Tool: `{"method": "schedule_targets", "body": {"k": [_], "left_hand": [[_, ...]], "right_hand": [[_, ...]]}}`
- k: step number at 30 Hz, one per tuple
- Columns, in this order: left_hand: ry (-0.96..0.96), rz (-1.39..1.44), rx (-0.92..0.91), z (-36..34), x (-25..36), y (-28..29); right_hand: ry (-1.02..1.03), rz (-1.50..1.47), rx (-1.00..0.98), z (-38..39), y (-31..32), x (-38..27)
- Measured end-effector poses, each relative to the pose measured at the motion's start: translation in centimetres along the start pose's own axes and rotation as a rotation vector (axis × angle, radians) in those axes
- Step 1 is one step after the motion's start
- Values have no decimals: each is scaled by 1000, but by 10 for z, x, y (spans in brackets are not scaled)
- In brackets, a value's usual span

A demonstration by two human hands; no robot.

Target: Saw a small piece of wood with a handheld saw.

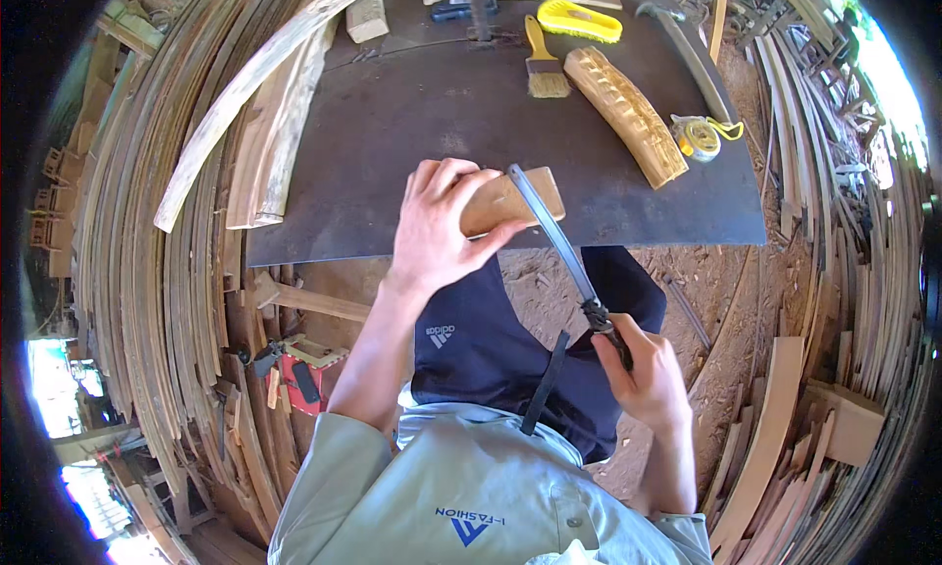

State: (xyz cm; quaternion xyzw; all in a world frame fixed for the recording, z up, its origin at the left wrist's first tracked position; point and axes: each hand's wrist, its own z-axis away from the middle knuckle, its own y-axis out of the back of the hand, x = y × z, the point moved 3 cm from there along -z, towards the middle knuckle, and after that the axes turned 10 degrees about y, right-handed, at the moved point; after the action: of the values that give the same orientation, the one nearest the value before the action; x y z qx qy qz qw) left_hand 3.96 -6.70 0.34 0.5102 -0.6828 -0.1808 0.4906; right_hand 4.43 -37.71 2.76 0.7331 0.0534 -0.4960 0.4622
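My left hand (444,222) presses a small wooden block (535,197) down near the front edge of the dark table (422,114), its fingers wrapped over the block's left end. In my right hand (643,369) is the black handle of a hacksaw (554,233). The saw's grey frame slants up and left across the right part of the block. Its blade is hidden beneath the frame, so I cannot tell how deep it sits.
Farther back lie a paintbrush (543,65), a yellow scrub brush (579,22), a carved wooden piece (628,114), a tape measure (699,138) and a hammer (692,60). Rough boards (280,124) rest at the table's left. Stacked planks (147,202) flank both sides.
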Motion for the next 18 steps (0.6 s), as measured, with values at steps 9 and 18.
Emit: {"method": "schedule_targets", "body": {"k": [9,18], "left_hand": [[19,-64,18,11,-13,29],[-22,80,39,10,-38,44]], "right_hand": [[-87,483,109,-15,41,-30],[-126,430,84,-17,18,-54]]}}
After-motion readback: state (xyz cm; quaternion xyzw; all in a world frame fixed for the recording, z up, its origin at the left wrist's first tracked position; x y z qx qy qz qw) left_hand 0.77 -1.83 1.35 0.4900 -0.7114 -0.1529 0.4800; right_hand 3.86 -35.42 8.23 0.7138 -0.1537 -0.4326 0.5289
